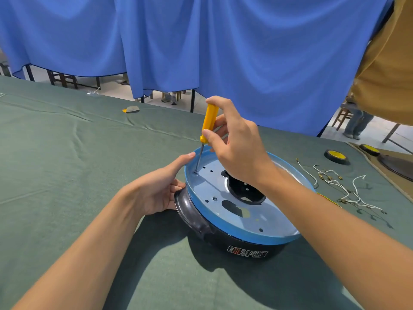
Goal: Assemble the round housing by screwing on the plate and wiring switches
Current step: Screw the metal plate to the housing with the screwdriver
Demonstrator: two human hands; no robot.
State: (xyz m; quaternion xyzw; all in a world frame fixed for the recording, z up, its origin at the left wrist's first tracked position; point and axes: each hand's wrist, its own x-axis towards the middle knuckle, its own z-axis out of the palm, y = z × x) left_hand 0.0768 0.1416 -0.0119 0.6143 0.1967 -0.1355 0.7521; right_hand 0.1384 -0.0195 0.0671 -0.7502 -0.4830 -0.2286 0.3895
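The round housing sits on the green-covered worktop, towards its near right area, with its open side up. Its body is black with a label on the near wall and a blue rim on top. The metal plate lies inside the rim, showing small holes and larger cut-outs.

The right hand holds the yellow-handled screwdriver near upright, its fingers curled round the handle. The blade tip rests on a screw at the far left edge of the plate.

The left hand grips the housing's left side; its index finger lies against the blue rim just beside the blade, and the other fingers curl at the black handle lug.

White wires with metal terminals lie loose towards the right edge of the worktop. A tape roll lies beyond them, nearer the far edge.
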